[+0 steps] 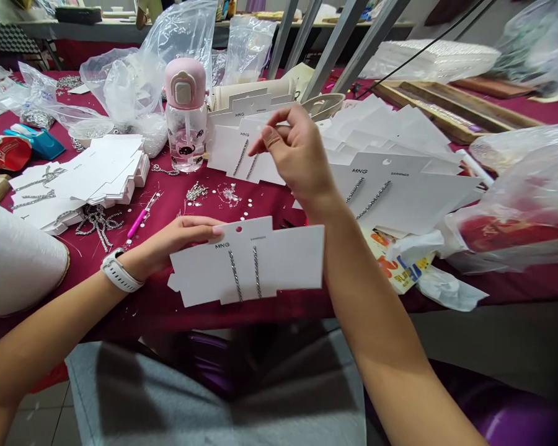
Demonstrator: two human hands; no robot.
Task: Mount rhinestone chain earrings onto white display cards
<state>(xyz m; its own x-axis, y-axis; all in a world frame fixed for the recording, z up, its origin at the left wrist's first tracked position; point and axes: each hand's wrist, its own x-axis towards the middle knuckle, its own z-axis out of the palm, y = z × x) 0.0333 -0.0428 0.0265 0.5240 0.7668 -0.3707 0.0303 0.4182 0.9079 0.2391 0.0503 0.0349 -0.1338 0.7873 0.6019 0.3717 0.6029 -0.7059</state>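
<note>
My left hand [177,238], wearing a white watch [121,271], grips the top edge of a white earring card [297,257] printed "MNG". Two strands of silver chain [235,276] hang side by side on its front. Above the card, my right hand [302,155] is raised with thumb and fingertips pinched. Whatever those fingertips hold, if anything, is too small to make out. Behind that hand stands another earring card [223,147] with similar strands. To the right of my right wrist lies a further earring card [418,192] with two silver strands.
A pink-lidded bottle [186,133] stands behind my left hand. Stacked white cards [105,167], silver chains [97,224] and a pink-handled tool [138,222] lie left. A large white spool [18,260] is nearest. Wooden trays [441,111], metal bars [335,49] and plastic bags [530,179] are right.
</note>
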